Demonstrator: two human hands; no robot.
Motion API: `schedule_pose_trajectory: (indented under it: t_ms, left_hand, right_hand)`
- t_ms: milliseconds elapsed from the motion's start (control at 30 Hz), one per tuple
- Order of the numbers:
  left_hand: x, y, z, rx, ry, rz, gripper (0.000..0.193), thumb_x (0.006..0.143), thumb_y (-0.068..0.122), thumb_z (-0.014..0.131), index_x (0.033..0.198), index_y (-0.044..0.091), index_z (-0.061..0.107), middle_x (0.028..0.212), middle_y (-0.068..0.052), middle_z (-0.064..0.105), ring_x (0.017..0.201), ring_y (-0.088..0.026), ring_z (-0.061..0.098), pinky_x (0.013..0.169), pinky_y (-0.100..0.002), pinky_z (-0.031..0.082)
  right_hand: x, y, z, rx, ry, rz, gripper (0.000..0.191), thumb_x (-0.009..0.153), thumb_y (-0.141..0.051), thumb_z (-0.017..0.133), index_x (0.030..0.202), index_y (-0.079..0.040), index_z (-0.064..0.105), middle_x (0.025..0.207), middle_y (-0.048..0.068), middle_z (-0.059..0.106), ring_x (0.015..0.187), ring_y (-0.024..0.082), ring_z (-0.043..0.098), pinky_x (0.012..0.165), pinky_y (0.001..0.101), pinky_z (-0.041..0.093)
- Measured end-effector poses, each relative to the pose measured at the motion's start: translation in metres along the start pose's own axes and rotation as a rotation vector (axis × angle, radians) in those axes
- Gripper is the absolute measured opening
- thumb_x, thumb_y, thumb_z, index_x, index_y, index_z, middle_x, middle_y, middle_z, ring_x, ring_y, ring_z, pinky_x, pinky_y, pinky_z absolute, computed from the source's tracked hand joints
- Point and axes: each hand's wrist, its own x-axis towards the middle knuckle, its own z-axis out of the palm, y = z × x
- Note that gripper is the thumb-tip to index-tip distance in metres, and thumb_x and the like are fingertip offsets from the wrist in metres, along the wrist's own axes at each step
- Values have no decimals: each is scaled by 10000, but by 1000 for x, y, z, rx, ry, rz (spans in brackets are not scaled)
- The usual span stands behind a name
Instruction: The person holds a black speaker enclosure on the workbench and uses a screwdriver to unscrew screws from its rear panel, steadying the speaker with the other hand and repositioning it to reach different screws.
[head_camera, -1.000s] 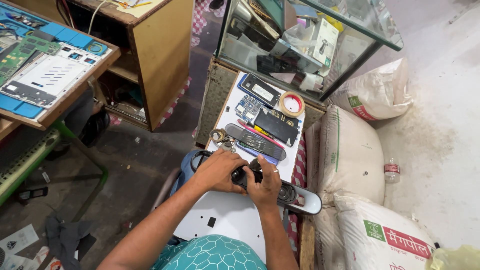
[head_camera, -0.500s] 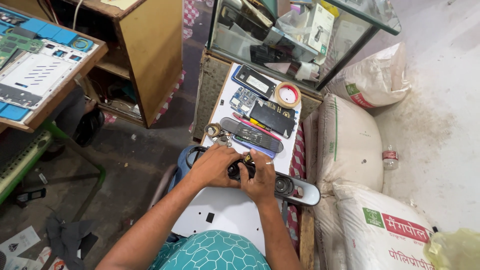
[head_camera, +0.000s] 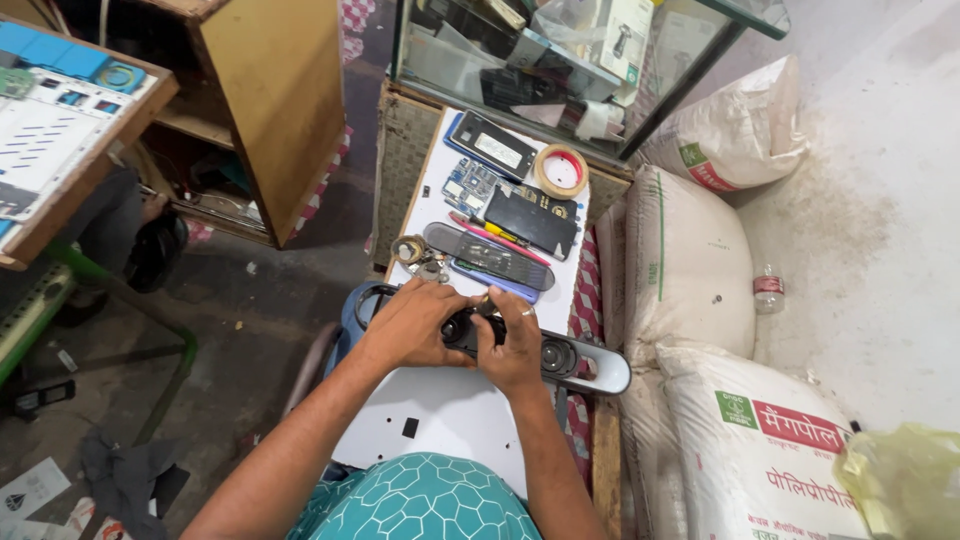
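My left hand (head_camera: 412, 322) and my right hand (head_camera: 512, 345) both grip a long black speaker bar (head_camera: 578, 362) that lies across a white board (head_camera: 450, 410) on my lap. The bar's round speaker cones show to the right of my right hand, and its grey end pokes out toward the sacks. My fingers meet over the bar's middle and hide what is there. Just beyond my hands lies a long dark grille cover (head_camera: 488, 256) on a white table (head_camera: 430, 205).
The white table also holds a circuit board (head_camera: 466, 186), a black flat panel (head_camera: 530, 220), a tape roll (head_camera: 561, 170), a phone-like panel (head_camera: 492, 143) and a solder spool (head_camera: 409, 249). Full sacks (head_camera: 690, 260) stand right, a glass cabinet (head_camera: 560, 60) behind, a wooden shelf (head_camera: 265, 110) left.
My hands stay on the speaker bar with small finger shifts. My head has moved forward a little, so the scene sits lower in view.
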Motion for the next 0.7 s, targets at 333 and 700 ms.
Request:
schedule_pose_trajectory:
  t_ms: [333,700]
  left_hand:
    - [3,2,-1,0,-6,-20,856,560,534,911,1238,69,672,1086,-98,701,1087,-283,633,986,-419,423]
    - [3,7,-10,8,-60,1,839,549,424,920,1271,93,651,1137,-95,689,1124,-296,608,987,-428,406]
  right_hand:
    - [4,-2,-2,-45,19,-26,665,843,-18,794,1418,-139,483,1037,106,687,969,309,682,969,470,524]
    - [8,-7,-4,-97,24,-39,679,849,-76,819,1423,-160,468,988,44,700,916,255,692,934,461,512]
